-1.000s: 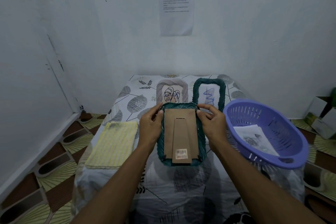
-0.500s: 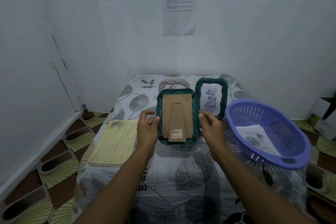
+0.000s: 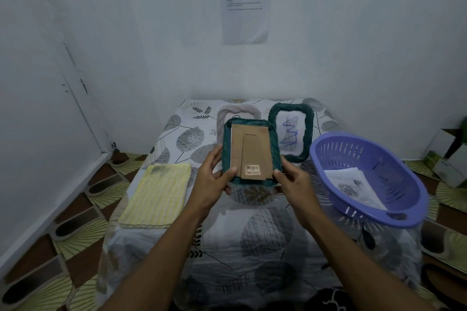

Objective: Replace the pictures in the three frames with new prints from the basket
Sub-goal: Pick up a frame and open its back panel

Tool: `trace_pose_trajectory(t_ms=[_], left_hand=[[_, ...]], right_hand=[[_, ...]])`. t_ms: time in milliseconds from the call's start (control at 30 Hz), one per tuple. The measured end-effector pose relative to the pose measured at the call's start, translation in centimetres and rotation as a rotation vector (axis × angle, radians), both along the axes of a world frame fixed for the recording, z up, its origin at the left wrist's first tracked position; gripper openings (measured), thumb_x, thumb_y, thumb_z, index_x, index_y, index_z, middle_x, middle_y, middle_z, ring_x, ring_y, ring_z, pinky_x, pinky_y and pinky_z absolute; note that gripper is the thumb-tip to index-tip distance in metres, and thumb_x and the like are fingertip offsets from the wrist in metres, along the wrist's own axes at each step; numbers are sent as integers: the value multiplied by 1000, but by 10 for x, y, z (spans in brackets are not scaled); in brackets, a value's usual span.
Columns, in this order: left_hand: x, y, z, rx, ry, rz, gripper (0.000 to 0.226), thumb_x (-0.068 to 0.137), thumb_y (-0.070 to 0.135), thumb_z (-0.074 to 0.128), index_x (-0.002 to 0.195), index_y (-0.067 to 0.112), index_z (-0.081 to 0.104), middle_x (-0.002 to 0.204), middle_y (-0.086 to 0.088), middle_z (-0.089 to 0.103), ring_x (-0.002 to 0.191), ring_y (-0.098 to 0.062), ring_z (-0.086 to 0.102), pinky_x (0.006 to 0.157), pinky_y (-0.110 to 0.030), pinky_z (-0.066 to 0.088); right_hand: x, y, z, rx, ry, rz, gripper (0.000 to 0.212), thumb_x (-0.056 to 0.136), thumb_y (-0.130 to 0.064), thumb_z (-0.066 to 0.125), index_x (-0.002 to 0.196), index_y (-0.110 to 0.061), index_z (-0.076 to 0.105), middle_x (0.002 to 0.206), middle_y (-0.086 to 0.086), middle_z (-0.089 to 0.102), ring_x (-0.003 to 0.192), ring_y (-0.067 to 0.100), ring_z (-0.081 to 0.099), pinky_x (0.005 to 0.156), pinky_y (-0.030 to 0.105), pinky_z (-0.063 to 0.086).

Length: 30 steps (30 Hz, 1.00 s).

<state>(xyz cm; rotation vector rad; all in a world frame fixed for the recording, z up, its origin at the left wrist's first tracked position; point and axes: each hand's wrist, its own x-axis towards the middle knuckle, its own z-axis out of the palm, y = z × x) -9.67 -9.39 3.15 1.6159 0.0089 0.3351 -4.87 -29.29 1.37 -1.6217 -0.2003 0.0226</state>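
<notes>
Both hands on the green frame (image 3: 251, 153), back facing me, held just above the desk (image 3: 252, 235). Left hand (image 3: 214, 179) grips the lower-left corner, right hand (image 3: 295, 184) the lower-right. Plan: keep one hand clamped, pry the backing board (image 3: 236, 149) out evenly, don't bend it. New prints (image 3: 348, 179) are in the basket (image 3: 353, 136) on my right.

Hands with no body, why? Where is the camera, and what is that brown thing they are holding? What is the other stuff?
The camera sits on the person's head and looks down, so you only see arms. The left hand and right hand hold a green frame by its sides, with its brown back facing us. Behind it on the table are a pale frame and a scribble frame. A yellow cloth lies on the left. The purple basket on the right holds the new prints.
</notes>
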Motion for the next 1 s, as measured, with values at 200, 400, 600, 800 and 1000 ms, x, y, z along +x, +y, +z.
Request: trace_pose_trajectory(t_ms=[200, 400, 600, 800, 1000], left_hand=[[-1, 4, -1, 24, 10, -35, 67, 88, 6, 66, 146, 21, 35, 147, -3, 42, 99, -13, 69, 61, -33, 59], [-1, 3, -10, -28, 41, -30, 59, 92, 3, 59, 143, 21, 38, 140, -2, 52, 100, -7, 68, 66, -44, 60], [-1, 2, -19, -16, 68, -18, 58, 93, 4, 57, 144, 25, 38, 144, -5, 46, 110, -18, 63, 65, -39, 60], [0, 6, -32, 50, 88, -47, 71, 86, 9, 68, 145, 30, 35, 148, -4, 41, 123, -23, 55, 73, -44, 60], [1, 7, -43, -1, 91, -57, 66, 89, 8, 63, 143, 36, 37, 147, -4, 43, 130, -33, 47, 68, -41, 60]], right_hand=[[1, -8, 2, -45, -10, 69, 78, 86, -13, 69, 150, -16, 25, 141, 8, 46, 127, 23, 50, 98, 45, 51], [8, -11, 1, -99, -15, 162, 78, 86, -5, 68, 150, -23, 29, 134, 9, 57, 116, 27, 59, 74, 27, 57], [8, -14, -3, -56, 37, 168, 71, 90, 3, 59, 151, -15, 27, 137, 10, 55, 101, 19, 66, 63, 22, 52], [9, -18, -11, -61, 65, 177, 67, 91, 5, 55, 150, -15, 30, 138, 9, 55, 100, 21, 66, 63, 26, 54], [13, -20, -28, -45, 110, 170, 68, 91, 6, 53, 150, -16, 29, 150, 19, 37, 126, 38, 48, 64, 29, 56]])
